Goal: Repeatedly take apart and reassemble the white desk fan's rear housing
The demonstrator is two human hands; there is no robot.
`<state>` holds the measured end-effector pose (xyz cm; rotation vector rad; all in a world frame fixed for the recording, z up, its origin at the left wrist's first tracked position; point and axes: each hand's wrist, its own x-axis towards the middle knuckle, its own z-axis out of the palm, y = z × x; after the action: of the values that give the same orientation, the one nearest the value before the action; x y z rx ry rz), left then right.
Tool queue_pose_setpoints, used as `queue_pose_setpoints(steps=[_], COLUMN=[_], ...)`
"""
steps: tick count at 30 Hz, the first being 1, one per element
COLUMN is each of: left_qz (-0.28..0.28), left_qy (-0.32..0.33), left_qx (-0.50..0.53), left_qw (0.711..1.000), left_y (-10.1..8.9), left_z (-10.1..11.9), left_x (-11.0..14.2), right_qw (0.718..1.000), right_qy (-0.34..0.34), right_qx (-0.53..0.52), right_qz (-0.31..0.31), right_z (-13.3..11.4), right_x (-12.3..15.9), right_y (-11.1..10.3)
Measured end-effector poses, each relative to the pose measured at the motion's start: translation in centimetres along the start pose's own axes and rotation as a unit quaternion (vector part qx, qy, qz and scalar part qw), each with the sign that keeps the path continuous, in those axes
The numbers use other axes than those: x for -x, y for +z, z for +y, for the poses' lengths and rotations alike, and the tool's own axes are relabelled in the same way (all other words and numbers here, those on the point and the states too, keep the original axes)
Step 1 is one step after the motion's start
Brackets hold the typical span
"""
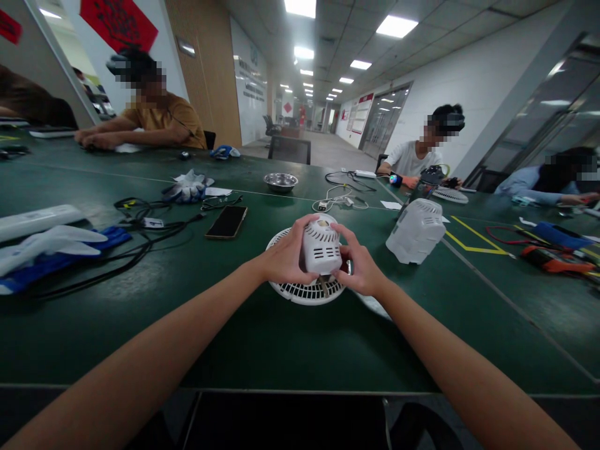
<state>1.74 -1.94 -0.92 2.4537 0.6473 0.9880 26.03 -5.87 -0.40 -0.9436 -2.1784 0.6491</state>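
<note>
Both of my hands grip a white slotted fan motor housing (322,247) from its two sides. My left hand (291,253) is closed on its left side, the thumb low and the fingers over the top. On the other side my right hand (360,262) curls round the lower right of the housing. Beneath it lies a round white fan grille (307,294) on the green table, partly hidden by the housing and my hands. A white rounded piece (375,306) shows in part under my right wrist. To the right stands a white plastic fan base (416,231).
A phone (227,222), black cables (145,240) and blue-white gloves (60,247) lie to the left. A steel bowl (280,182) and white cables (342,199) are farther back. An orange multimeter (555,259) is on the right. Several people sit round the table.
</note>
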Motion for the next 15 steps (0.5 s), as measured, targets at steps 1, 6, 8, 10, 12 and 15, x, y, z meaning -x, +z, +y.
queue_pose_setpoints(steps=[1,6,8,10,12,15], left_qz=[-0.002,-0.013,-0.023,-0.024,-0.017,0.000], left_qy=[-0.002,-0.008,-0.007,-0.003,-0.001,-0.018], left_qx=[0.002,0.023,0.025,0.017,0.002,-0.042], left_qw=[1.000,1.000,0.999,1.000,1.000,0.999], left_y=[0.0,-0.4,-0.6,-0.8,-0.9,-0.8], left_z=[0.0,-0.3,-0.5,-0.8,-1.0,-1.1], left_x=[0.0,0.2,0.3,0.3,0.3,0.2], right_qw=[1.000,1.000,1.000,1.000,1.000,0.999], right_qy=[0.000,-0.007,-0.006,-0.010,-0.015,-0.015], right_qx=[0.001,-0.002,0.002,0.005,0.006,0.039], right_qz=[0.001,-0.003,-0.007,-0.008,-0.007,0.015], right_z=[0.0,0.2,0.4,0.5,0.6,0.8], right_x=[0.0,-0.1,-0.1,-0.1,-0.1,-0.2], right_y=[0.0,-0.4,-0.4,-0.3,-0.2,0.0])
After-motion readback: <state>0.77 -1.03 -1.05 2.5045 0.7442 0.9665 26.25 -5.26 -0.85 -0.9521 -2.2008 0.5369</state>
